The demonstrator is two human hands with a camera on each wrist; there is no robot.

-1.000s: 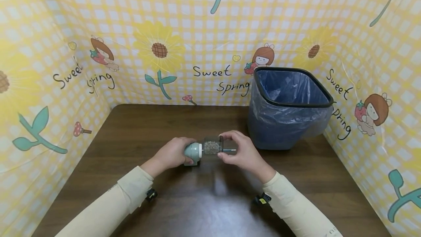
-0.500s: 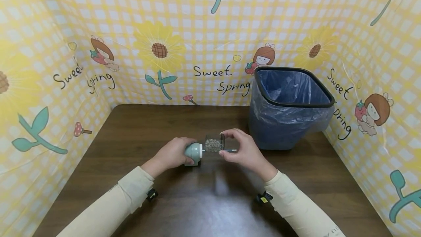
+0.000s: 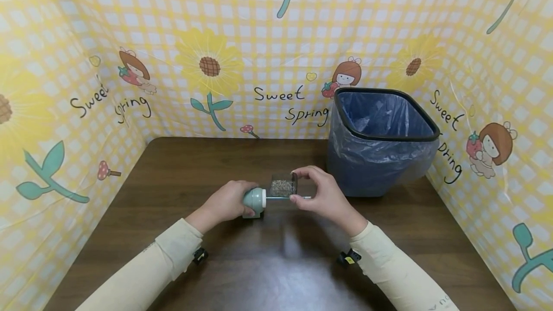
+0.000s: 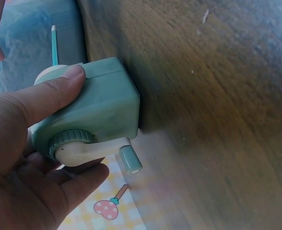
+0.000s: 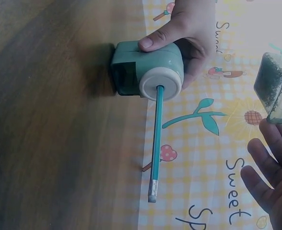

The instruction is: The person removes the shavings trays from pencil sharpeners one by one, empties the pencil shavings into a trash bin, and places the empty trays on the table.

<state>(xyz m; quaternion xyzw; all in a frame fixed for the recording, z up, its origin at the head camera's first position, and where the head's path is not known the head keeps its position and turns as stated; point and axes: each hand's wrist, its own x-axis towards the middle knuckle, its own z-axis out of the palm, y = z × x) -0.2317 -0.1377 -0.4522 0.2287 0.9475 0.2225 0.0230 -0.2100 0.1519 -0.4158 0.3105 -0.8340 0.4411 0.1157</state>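
My left hand (image 3: 229, 200) grips a green crank pencil sharpener (image 4: 102, 100), thumb on top and fingers beneath. Its white crank arm (image 4: 90, 151) ends in a green knob. From the white front ring a teal pencil (image 5: 157, 139) with an eraser end sticks out toward the right. A dark opening (image 5: 125, 78) shows in the sharpener's body. My right hand (image 3: 324, 196) pinches the clear shavings drawer (image 3: 282, 187) between thumb and fingers, apart from the sharpener. Dark shavings lie inside the drawer, which overlaps the pencil's line in the head view.
A blue bin (image 3: 367, 167) with a black rim and a plastic liner stands at the back right of the brown wooden table (image 3: 207, 157). Yellow checked cloth (image 3: 268, 42) walls the table at the back and both sides.
My right hand has moved slightly right and up with the shavings drawer, so more of the pencil shows below it. The left hand and sharpener have stayed almost still.
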